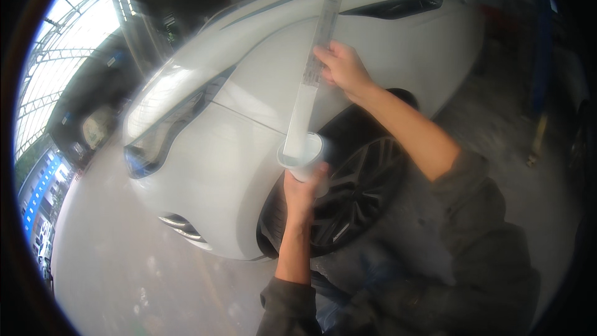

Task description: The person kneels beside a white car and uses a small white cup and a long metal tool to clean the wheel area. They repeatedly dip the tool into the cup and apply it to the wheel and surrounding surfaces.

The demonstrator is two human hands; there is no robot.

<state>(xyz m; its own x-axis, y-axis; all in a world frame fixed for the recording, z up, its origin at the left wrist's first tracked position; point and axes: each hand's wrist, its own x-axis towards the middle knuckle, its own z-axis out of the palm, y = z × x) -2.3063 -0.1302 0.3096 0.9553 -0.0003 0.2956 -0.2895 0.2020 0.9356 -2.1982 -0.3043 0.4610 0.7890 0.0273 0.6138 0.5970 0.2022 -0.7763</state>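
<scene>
My left hand is closed around a white cup, held up in front of the car's front wheel. A long, flat ruler-like stirring stick slants upward from inside the cup. Its upper part carries printed markings, and its lower part is plain white, perhaps coated. My right hand pinches the stick around its middle, above the cup. The stick's lower tip is inside the cup, and I cannot make out how full the cup is.
A white car stands close in front of me, with its headlight at the left and its dark-spoked wheel behind the cup. A blue post rises at the right. Pale floor lies at the left.
</scene>
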